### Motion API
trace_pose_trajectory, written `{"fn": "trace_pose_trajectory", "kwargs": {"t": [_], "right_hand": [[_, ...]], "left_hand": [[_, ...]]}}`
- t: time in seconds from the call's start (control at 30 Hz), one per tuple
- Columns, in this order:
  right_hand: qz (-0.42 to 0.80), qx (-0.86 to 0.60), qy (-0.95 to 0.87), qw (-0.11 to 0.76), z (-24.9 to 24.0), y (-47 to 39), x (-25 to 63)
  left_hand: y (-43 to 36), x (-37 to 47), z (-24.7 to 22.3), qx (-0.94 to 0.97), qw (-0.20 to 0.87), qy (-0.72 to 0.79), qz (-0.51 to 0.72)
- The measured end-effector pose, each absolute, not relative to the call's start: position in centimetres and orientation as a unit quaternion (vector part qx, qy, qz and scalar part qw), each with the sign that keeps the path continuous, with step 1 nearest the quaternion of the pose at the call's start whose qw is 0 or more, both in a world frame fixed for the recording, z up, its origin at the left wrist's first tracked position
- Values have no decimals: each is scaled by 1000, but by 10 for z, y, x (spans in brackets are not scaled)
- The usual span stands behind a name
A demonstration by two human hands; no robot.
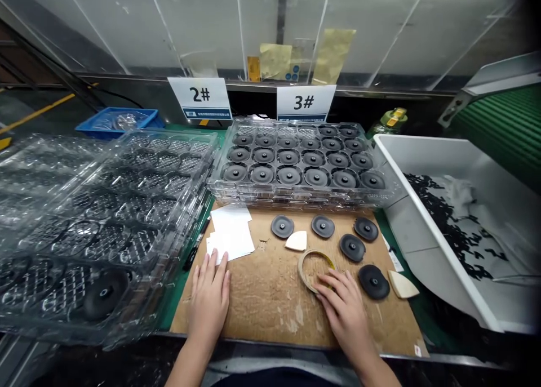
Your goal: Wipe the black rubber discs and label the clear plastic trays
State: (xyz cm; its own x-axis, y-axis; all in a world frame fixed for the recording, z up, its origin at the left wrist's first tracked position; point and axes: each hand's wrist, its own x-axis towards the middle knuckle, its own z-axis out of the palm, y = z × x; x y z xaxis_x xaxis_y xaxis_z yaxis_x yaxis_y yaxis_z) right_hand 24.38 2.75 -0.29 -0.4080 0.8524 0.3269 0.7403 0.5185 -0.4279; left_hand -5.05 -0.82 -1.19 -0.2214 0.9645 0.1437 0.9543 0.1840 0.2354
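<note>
My left hand [210, 294] lies flat on the brown board [270, 314], fingers extended, its fingertips at the lower edge of a loose stack of white papers [231, 233]. At the right, my right hand [344, 305] has its fingers on the near right side of a roll of tape [305, 274] that lies flat on the board. Several black round discs [352, 247] are spread over the board's right half. One cream wedge-shaped pad [296, 240] rests above the tape roll, and another cream pad [403, 285] is at the board's right edge.
A clear tray [270, 193] of black discs stands behind the board. Stacked clear trays [146, 229] fill the left side. On the right is a white bin [439, 229] with small black parts. A blue bin [95, 129] sits back left, near signs "2#" [200, 97] and "3#" [304, 101].
</note>
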Motion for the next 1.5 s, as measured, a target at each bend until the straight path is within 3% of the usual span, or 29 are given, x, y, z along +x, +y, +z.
{"fn": "trace_pose_trajectory", "kwargs": {"t": [0.23, 0.4, 0.63, 0.97, 1.17, 1.23, 1.33, 1.5], "right_hand": [[214, -496, -752, 378, 33, 23, 235], [468, -573, -545, 394, 47, 16, 227], [759, -422, -298, 396, 64, 17, 209], [834, -331, -158, 413, 54, 14, 201], [848, -332, -228, 345, 68, 16, 202], [843, -336, -278, 316, 70, 17, 203], [820, -343, -367, 276, 72, 22, 204], [808, -309, -460, 199, 79, 29, 202]], "left_hand": [[-10, -49, -13, 617, 31, 765, 182], [-10, -50, -8, 619, 29, 759, 198], [22, -44, 14, 654, 5, 744, 137], [23, -34, 3, 688, 39, 722, 60], [15, -32, 14, 685, 47, 709, 158], [12, -25, 30, 679, 90, 685, 248], [12, -10, 61, 650, 271, 619, 347], [22, 10, 97, 586, 551, 525, 278]]}}
